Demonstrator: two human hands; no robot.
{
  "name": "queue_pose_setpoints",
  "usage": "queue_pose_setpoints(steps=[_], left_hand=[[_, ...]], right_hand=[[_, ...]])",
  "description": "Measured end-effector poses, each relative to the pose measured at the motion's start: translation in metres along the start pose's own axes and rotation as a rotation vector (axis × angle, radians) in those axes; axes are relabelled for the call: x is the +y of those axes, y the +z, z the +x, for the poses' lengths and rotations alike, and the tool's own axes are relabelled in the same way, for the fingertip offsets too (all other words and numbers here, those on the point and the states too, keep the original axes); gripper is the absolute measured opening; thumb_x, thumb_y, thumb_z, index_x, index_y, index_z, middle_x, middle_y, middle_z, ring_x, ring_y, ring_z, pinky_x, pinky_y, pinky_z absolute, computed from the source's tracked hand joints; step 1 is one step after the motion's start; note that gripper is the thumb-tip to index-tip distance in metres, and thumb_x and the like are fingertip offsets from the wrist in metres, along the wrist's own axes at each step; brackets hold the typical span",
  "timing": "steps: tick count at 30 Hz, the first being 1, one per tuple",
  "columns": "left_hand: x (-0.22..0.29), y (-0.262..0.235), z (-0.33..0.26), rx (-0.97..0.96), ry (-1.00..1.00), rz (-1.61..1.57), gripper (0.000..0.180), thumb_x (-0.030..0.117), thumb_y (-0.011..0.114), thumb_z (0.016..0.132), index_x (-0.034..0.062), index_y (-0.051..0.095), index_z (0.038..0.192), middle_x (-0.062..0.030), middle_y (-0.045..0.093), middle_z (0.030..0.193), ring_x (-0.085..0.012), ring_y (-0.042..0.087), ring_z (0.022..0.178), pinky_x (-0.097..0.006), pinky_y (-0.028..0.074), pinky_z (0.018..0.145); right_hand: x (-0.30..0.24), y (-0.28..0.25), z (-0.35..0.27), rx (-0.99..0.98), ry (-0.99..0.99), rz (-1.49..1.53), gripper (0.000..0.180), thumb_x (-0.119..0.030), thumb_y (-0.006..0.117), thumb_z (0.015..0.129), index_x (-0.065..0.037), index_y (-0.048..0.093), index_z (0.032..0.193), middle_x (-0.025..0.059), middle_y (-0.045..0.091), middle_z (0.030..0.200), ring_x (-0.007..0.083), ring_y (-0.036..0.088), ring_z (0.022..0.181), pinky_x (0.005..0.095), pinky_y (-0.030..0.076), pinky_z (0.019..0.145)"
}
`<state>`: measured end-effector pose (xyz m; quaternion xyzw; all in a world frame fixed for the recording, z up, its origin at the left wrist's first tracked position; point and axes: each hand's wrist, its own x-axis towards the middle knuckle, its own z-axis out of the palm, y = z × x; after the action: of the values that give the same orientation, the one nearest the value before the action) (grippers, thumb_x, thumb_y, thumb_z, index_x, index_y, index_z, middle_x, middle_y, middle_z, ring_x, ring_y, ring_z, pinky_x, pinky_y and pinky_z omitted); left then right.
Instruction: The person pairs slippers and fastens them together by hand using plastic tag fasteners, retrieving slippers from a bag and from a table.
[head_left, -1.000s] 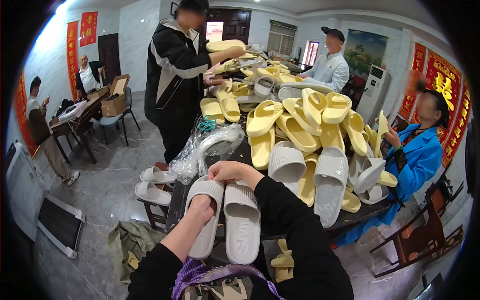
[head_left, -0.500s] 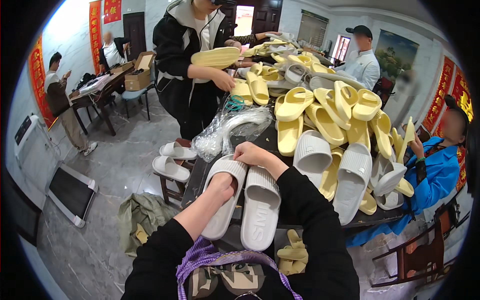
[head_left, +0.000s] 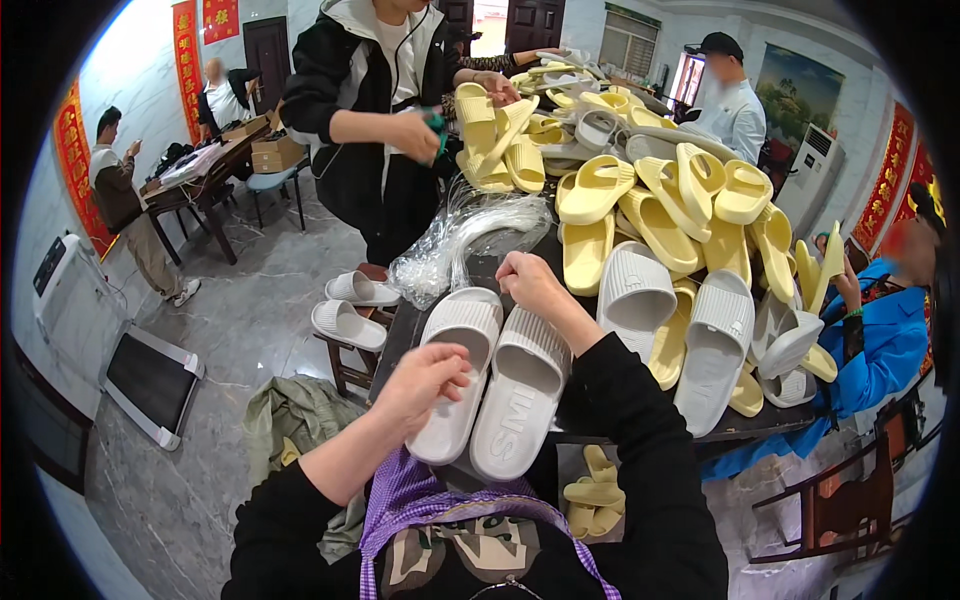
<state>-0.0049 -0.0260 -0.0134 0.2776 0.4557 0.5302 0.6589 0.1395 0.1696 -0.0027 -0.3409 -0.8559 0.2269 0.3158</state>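
Two grey slippers stand side by side at the near table edge, toes pointing away: a left slipper (head_left: pixel 462 325) and a right slipper (head_left: pixel 520 400). Over the footbed of the left one is my left hand (head_left: pixel 425 383), its fingers curled in. My right hand (head_left: pixel 540 288) hovers by the toe end of the right slipper, thumb and fingertips pinched together. Whatever either hand holds is too small to make out. Just beyond the slippers lies a bundle of clear plastic strands (head_left: pixel 480 240) in a transparent bag.
A heap of yellow slippers (head_left: pixel 655 230) and grey slippers (head_left: pixel 715 350) covers the table to the right. Another grey pair (head_left: pixel 348 325) rests on a stool at left. Across the table a person (head_left: pixel 390 120) handles yellow slippers; a person in blue (head_left: pixel 880 320) is at right.
My left hand has come out of the left slipper's strap, back toward me. My right hand has lifted slightly off the straps. The person opposite has shifted both hands and the yellow slippers.
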Motion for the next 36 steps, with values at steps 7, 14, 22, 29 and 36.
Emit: queue_pose_setpoints(steps=[7,14,22,29,36], left_hand=[[0.053,0.000,0.061,0.216,0.854,0.900,0.023,0.011,0.058,0.078,-0.0025,0.059,0.097,-0.0073,0.061,0.087,-0.0096,0.055,0.075,-0.023,0.044,0.063],[0.050,0.014,0.115,-0.079,0.507,0.995,0.018,0.009,0.060,0.073,-0.0037,0.064,0.085,-0.0071,0.063,0.074,-0.0109,0.055,0.069,-0.026,0.046,0.065],[0.045,0.015,0.123,-0.100,0.490,0.982,0.014,0.008,0.064,0.069,-0.0021,0.065,0.078,-0.0054,0.063,0.070,-0.0097,0.055,0.064,-0.023,0.044,0.060],[0.043,0.005,0.142,-0.138,0.312,0.831,0.011,0.006,0.064,0.070,-0.0005,0.065,0.079,-0.0074,0.064,0.074,-0.0103,0.056,0.064,-0.023,0.046,0.060],[0.047,0.011,0.136,-0.166,0.136,0.471,0.010,0.003,0.064,0.073,-0.0019,0.061,0.081,-0.0097,0.064,0.076,-0.0112,0.058,0.063,-0.020,0.046,0.057]], right_hand=[[-0.017,-0.007,-0.005,0.092,-0.082,0.050,0.009,0.000,0.050,0.074,0.004,0.055,0.080,0.0147,0.060,0.068,0.0239,0.061,0.065,0.0318,0.047,0.060],[-0.026,-0.008,-0.021,0.187,-0.152,0.028,0.006,0.000,0.050,0.077,0.002,0.055,0.080,0.0160,0.060,0.069,0.0265,0.061,0.066,0.0326,0.047,0.061],[-0.031,-0.005,-0.026,0.192,-0.148,0.056,0.006,0.000,0.051,0.077,0.001,0.056,0.080,0.0160,0.060,0.070,0.0271,0.061,0.067,0.0325,0.048,0.060],[0.000,-0.004,-0.019,0.115,0.067,0.316,0.006,-0.001,0.056,0.077,0.000,0.061,0.080,0.0028,0.061,0.068,0.0086,0.054,0.060,0.0245,0.045,0.055],[0.001,-0.012,-0.031,0.074,0.135,0.285,0.007,-0.003,0.058,0.077,0.001,0.062,0.081,0.0011,0.060,0.070,0.0056,0.051,0.061,0.0215,0.043,0.055]])
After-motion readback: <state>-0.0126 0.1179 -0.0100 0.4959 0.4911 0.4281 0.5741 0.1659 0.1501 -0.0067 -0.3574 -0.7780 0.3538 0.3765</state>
